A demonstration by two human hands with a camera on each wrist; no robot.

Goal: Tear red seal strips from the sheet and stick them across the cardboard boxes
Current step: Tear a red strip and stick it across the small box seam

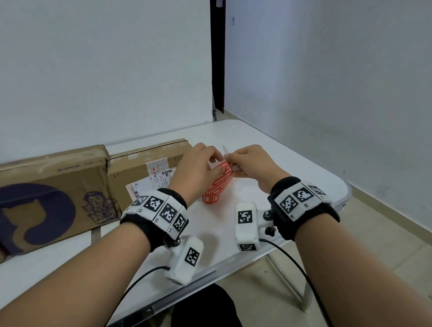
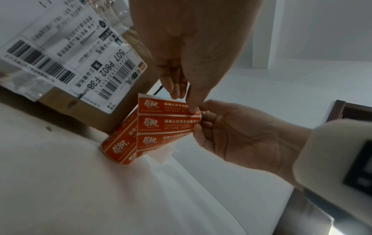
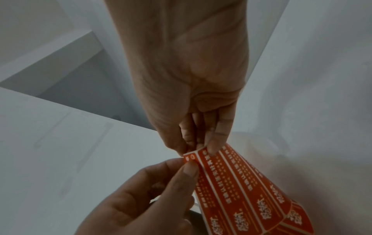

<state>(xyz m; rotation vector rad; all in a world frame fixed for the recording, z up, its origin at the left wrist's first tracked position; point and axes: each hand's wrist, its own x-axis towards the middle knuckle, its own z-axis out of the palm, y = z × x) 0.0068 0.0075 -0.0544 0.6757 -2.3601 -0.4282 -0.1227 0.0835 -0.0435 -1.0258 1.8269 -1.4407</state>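
I'm at the peeling step: my left hand (image 1: 198, 167) and right hand (image 1: 251, 164) both pinch the red sheet (image 2: 159, 127) above the bench (image 1: 263, 152). Next, pull one strip free for the box (image 1: 140, 166).

Both forearms are stretched forward, wrists banded. The left hand (image 1: 199, 165) and right hand (image 1: 253, 164) are brought together, fingertips pinched on a red sheet (image 1: 216, 187).

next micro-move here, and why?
Probably peel: the right hand pulls the pinched strip corner away while the left hand steadies the red seal sheet. Both pinch its top edge, no strip is free yet, and neither cardboard box shows a seal.
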